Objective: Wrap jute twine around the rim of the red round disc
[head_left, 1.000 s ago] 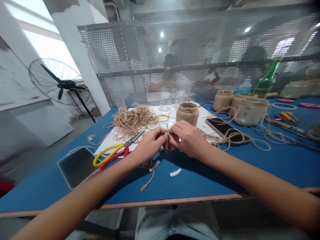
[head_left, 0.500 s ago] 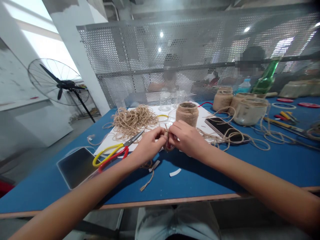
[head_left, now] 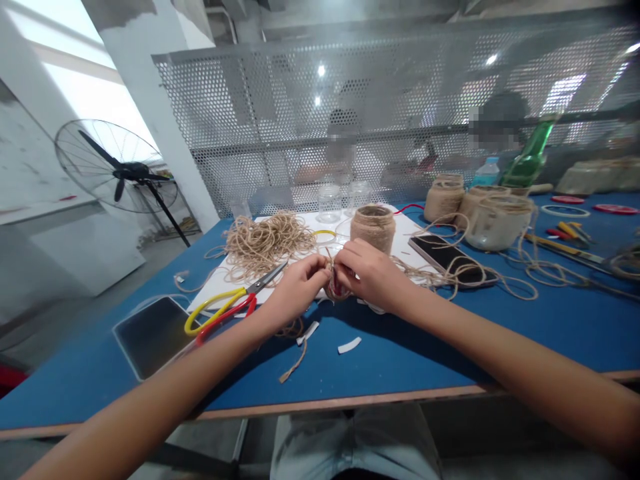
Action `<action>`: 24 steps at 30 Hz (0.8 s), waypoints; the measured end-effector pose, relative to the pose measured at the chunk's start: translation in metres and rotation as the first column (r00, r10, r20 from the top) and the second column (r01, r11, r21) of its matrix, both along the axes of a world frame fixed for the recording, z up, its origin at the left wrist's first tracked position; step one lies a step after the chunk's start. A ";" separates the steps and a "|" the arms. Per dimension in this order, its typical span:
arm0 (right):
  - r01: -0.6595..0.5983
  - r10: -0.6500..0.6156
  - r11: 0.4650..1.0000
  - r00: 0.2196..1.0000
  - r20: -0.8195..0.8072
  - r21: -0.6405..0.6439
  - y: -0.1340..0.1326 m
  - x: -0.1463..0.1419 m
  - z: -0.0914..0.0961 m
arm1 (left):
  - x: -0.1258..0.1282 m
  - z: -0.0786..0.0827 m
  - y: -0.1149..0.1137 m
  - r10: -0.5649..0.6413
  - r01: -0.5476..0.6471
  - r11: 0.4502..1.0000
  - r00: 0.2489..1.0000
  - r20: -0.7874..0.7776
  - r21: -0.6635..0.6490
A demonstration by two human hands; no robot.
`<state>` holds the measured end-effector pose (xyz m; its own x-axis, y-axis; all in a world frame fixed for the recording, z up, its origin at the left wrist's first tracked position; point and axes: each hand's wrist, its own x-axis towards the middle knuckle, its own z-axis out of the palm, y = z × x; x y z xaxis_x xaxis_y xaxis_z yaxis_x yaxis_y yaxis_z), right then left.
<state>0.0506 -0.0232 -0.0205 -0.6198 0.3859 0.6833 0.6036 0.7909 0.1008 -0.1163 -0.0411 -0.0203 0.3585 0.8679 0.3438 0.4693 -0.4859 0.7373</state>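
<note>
My left hand (head_left: 299, 285) and my right hand (head_left: 369, 272) meet above the front of the blue table, fingertips pinched. Between them is a small curved piece wrapped in jute twine (head_left: 339, 291), with some red showing; the fingers cover much of it. A short twine end sticks up from the pinch. Just behind my right hand stands a twine-covered jar (head_left: 373, 227). Scissors (head_left: 235, 305) with one yellow and one red handle lie beside my left forearm. A heap of loose jute twine (head_left: 267, 240) spreads behind my left hand.
A tablet-like dark panel (head_left: 154, 337) lies at left, a phone (head_left: 453, 261) under twine strands at right. Several jars (head_left: 499, 223), a green bottle (head_left: 530, 160), rings (head_left: 565, 211) and tools (head_left: 573, 233) stand or lie further right. Paper scraps (head_left: 349, 345) lie near the edge.
Both hands stay together around the twine-wrapped piece. It is turned slightly, and more of its curved underside shows below the fingers. The view has shifted a little.
</note>
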 end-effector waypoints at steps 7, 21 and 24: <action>0.022 -0.022 1.000 1.000 -0.010 0.014 -0.003 0.000 0.001 | 0.000 0.000 -0.003 0.020 -0.019 0.999 0.999 -0.041 0.033; 0.068 -0.067 0.996 0.997 -0.023 0.055 0.000 0.011 0.003 | 0.010 0.007 -0.023 -0.024 0.024 1.000 0.993 0.118 0.001; 0.122 -0.116 0.991 0.989 -0.096 0.056 -0.004 0.012 0.009 | 0.004 0.008 -0.012 0.084 -0.071 0.995 0.970 0.227 -0.064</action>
